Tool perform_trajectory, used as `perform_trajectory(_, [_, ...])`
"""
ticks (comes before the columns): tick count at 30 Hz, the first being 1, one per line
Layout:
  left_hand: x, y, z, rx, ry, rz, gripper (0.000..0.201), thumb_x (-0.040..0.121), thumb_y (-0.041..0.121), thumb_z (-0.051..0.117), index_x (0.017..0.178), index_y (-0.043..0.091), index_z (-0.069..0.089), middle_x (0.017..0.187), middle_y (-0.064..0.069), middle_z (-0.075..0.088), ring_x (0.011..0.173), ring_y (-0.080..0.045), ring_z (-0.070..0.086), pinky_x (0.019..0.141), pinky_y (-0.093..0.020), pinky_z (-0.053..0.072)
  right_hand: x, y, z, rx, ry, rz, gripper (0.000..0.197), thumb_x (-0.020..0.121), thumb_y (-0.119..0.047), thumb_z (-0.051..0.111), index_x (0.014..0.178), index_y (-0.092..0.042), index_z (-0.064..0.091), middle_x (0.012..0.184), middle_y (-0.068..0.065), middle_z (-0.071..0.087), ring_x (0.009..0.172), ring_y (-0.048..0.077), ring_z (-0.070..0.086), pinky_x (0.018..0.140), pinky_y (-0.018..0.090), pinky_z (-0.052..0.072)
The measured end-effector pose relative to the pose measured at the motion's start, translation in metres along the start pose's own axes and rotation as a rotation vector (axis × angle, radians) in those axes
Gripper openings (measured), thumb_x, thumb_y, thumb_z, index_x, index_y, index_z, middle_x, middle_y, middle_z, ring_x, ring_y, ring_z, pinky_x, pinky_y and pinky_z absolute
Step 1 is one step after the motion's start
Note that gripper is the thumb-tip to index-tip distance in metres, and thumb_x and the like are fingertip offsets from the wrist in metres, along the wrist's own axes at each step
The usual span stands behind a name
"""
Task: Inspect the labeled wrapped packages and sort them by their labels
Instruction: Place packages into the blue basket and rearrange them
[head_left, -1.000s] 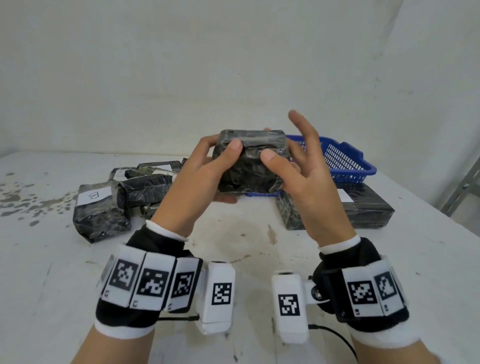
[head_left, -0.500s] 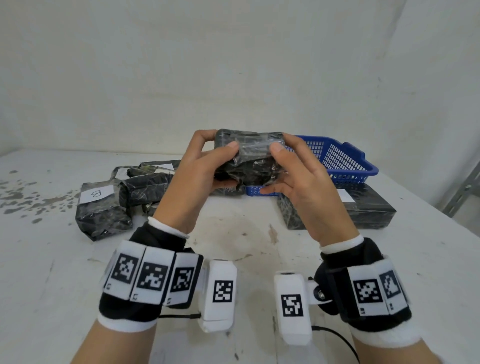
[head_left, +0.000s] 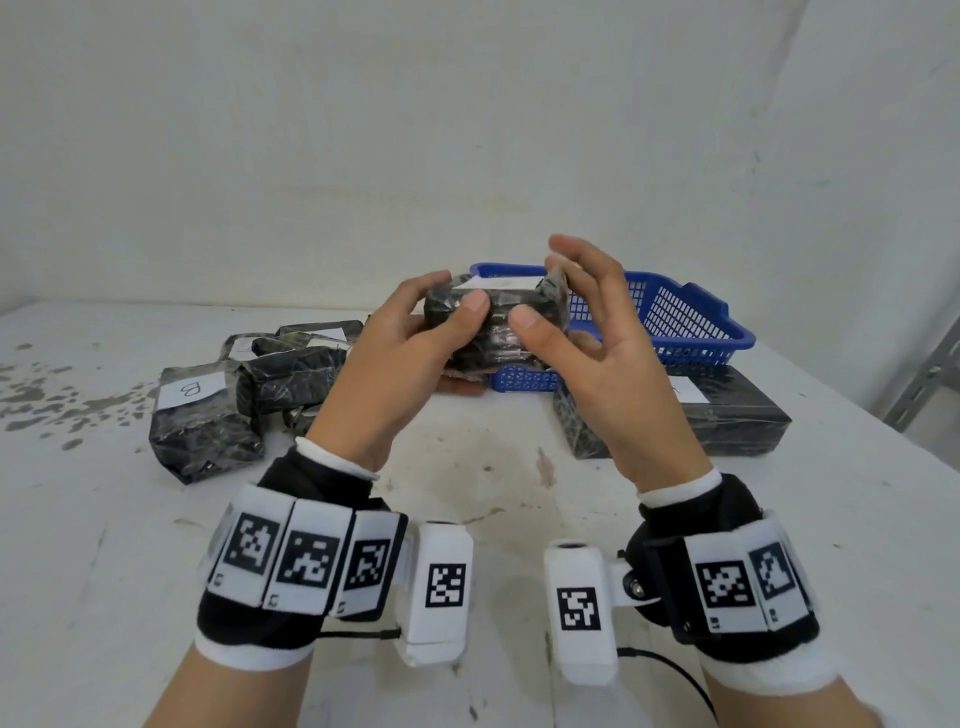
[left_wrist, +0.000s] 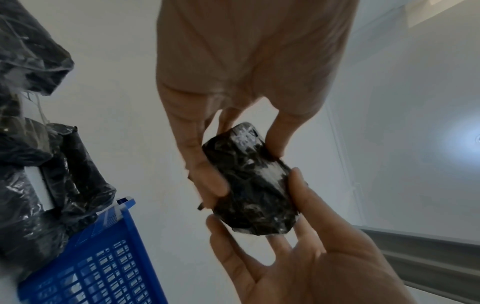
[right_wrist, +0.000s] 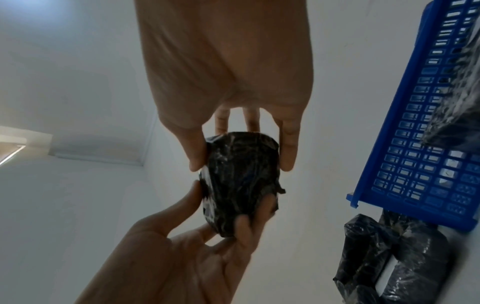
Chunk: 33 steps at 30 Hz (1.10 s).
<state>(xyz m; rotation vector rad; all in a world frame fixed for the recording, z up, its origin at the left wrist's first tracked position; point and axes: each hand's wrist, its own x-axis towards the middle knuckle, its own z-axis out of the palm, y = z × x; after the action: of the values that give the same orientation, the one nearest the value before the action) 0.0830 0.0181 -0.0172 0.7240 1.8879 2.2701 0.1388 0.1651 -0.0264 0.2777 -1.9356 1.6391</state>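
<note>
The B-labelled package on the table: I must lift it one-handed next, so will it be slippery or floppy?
The B-labelled package wears glossy, crinkled film, so probably somewhat slick. Its bulging, uneven sides suggest soft contents that may sag. It lies flat on the table, so rolling seems unlikely.

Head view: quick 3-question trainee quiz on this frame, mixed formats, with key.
1. True or false: the wrapped package held by the left hand and right hand is resting on the table.
2. Multiple choice: what letter shows on the label of the package lying at the left of the table? A) A B) B C) D
3. Fill in: the basket behind the hands is coloured ____.

Key: 1 false, it is held in the air between both hands; 2 B; 3 blue.
</note>
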Motion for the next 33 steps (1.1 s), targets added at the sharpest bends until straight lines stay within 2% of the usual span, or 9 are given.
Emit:
perform_trajectory(2, [0.0,0.002,-0.001,-0.051,0.027,0.029,0.046,0.092,0.018,0.062,0.136,0.016,0.049,0.113,-0.01,0.069,0.1,-0.024,0.07,0.081,-0.038,0.06,0.0,0.0,0.001,0.01,-0.001,0.025,0.062,0.089,-0.03,0.07,0.143,-0.036,0.042,0.135,-0.023,0.051,0.104,-0.002,0.068,0.087,0.034,0.06])
perform_trajectory(4, [0.001,0.004,-0.003,-0.106,0.044,0.061,0.045,0.091,0.013,0.062,0.134,0.016,0.049,0.114,-0.01,0.067,0.1,-0.021,0.069,0.084,-0.034,0.058,0.0,-0.002,0.001,0.034,-0.004,0.065,0.06,0.089,-0.037,0.071,0.144,-0.032,0.046,0.14,-0.017,0.053,0.102,0.006,0.071,0.083,0.042,0.061])
perform_trajectory(7, [0.0,0.005,-0.004,-0.179,0.03,0.063,0.043,0.088,0.02,0.063,0.128,0.015,0.047,0.101,-0.009,0.069,0.085,-0.016,0.07,0.072,-0.03,0.057,-0.001,-0.002,0.001,0.064,0.004,0.061,0.051,0.095,-0.021,0.065,0.143,-0.024,0.048,0.141,-0.008,0.056,0.102,0.01,0.071,0.09,0.048,0.059])
perform_trajectory(13, [0.001,0.005,-0.005,-0.166,0.005,0.058,0.038,0.093,-0.001,0.055,0.126,0.017,0.046,0.092,-0.013,0.071,0.079,-0.022,0.066,0.072,-0.033,0.056,0.0,0.003,0.003,0.057,0.017,0.088,0.051,0.096,-0.011,0.064,0.142,-0.026,0.047,0.139,-0.003,0.059,0.106,0.007,0.07,0.096,0.04,0.057])
perform_trajectory(19, [0.0,0.005,-0.004,-0.086,-0.022,0.077,0.031,0.094,0.01,0.059,0.122,0.02,0.053,0.096,-0.015,0.07,0.084,-0.025,0.068,0.081,-0.04,0.056,0.002,0.004,0.0,0.086,0.097,0.128,0.03,0.091,-0.012,0.071,0.117,-0.016,0.058,0.123,0.013,0.065,0.097,0.025,0.073,0.085,0.048,0.061])
perform_trajectory(23, [-0.003,0.005,-0.003,-0.057,-0.053,-0.003,0.05,0.085,0.029,0.066,0.129,0.019,0.046,0.104,-0.015,0.073,0.092,-0.027,0.073,0.081,-0.041,0.059,0.002,0.001,0.0,0.166,0.158,0.112,0.024,0.093,-0.008,0.067,0.107,-0.018,0.051,0.123,0.019,0.063,0.088,0.019,0.075,0.075,0.041,0.061])
perform_trajectory(26, [-0.003,0.006,-0.004,-0.052,-0.018,-0.003,0.043,0.089,0.023,0.064,0.126,0.011,0.047,0.103,-0.018,0.072,0.086,-0.027,0.073,0.072,-0.042,0.061,0.002,0.001,-0.001,0.173,0.155,0.098,0.028,0.089,-0.021,0.07,0.107,-0.02,0.049,0.113,0.017,0.069,0.089,0.02,0.075,0.079,0.045,0.061])
perform_trajectory(29, [-0.004,0.008,-0.005,-0.008,0.002,0.098,0.032,0.092,0.017,0.062,0.122,0.019,0.051,0.103,-0.017,0.069,0.083,-0.023,0.072,0.066,-0.035,0.06,0.002,0.005,-0.002,-0.016,0.148,0.034,0.048,0.089,-0.039,0.072,0.131,-0.034,0.048,0.107,0.007,0.073,0.102,0.025,0.071,0.093,0.051,0.056])
perform_trajectory(33, [-0.002,0.004,-0.007,0.078,0.022,0.23,0.035,0.093,0.009,0.062,0.123,0.023,0.05,0.111,-0.003,0.067,0.093,-0.019,0.071,0.077,-0.036,0.06,0.002,0.009,0.0,-0.269,0.122,-0.039,0.052,0.088,-0.065,0.055,0.135,-0.043,0.055,0.12,-0.015,0.068,0.119,0.02,0.059,0.098,0.047,0.052])
